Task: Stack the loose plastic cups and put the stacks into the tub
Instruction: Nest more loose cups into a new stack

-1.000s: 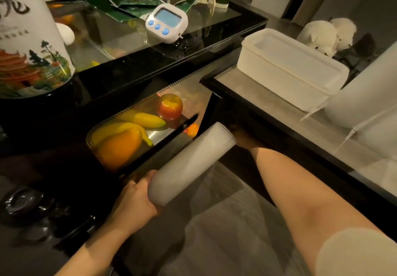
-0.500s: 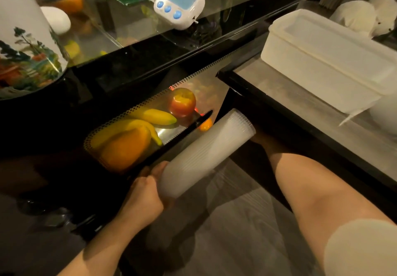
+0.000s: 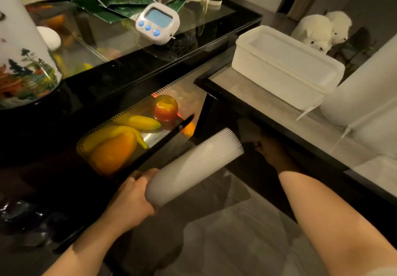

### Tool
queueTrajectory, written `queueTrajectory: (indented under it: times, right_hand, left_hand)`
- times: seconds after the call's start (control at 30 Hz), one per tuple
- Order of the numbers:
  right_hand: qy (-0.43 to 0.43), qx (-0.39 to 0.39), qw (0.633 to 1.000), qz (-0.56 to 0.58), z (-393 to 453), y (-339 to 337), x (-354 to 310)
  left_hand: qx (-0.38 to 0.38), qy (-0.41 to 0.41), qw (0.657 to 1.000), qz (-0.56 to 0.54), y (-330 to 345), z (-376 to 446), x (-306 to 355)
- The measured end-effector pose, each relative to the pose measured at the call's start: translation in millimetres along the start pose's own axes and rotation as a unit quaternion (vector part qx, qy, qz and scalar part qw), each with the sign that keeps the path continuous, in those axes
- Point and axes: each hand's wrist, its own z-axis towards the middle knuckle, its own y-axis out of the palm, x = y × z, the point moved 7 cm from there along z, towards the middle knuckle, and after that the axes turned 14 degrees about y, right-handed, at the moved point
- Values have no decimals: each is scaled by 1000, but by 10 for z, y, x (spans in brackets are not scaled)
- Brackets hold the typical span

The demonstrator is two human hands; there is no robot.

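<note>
My left hand (image 3: 131, 198) grips the narrow end of a long stack of translucent plastic cups (image 3: 193, 166), held slanting up to the right above the floor. My right hand (image 3: 272, 153) reaches into the shadow under the grey table (image 3: 247, 90). Its fingers close on a pale loose cup (image 3: 248, 130), dim and partly hidden. The white plastic tub (image 3: 268, 71) stands on the grey table, above and to the right of both hands.
A black glass table on the left carries a white timer (image 3: 158, 23) and a painted vase (image 3: 23, 60); toy fruit (image 3: 113, 151) lies on its lower shelf. Tall white wrapped rolls (image 3: 365, 90) stand right of the tub. Plush toys (image 3: 320, 30) sit behind.
My right hand has drawn back from under the grey table and now shows with a pale cup at its fingers. The left hand still holds the cup stack at about the same spot.
</note>
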Motion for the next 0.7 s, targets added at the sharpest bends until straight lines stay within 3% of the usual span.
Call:
queueTrajectory:
  times: [0.1,0.2,0.33,0.4,0.47,0.7]
  right_hand:
    - [47,-87,983,156,-108,-105,135]
    - [32,-147,963,225,-337,-122,164]
    - [86,-228,939,241,-641,-44,320]
    - [77,-261,945,185,-809,-13,341]
    - [50,-248,958,139,-911,-24,349]
    - [-8,-200,970,139,-1223,-228,357]
  left_hand:
    - [-8,1,1000,-11,4,-103,-18]
    - [-10,13,1000,-4,-6,-172,3]
    - [-11,39,999,-4,-34,-242,59]
    - [-21,48,999,-7,-35,-285,82]
    - [-27,54,998,-19,-48,-334,92]
    - [-50,101,993,-45,-163,-535,215]
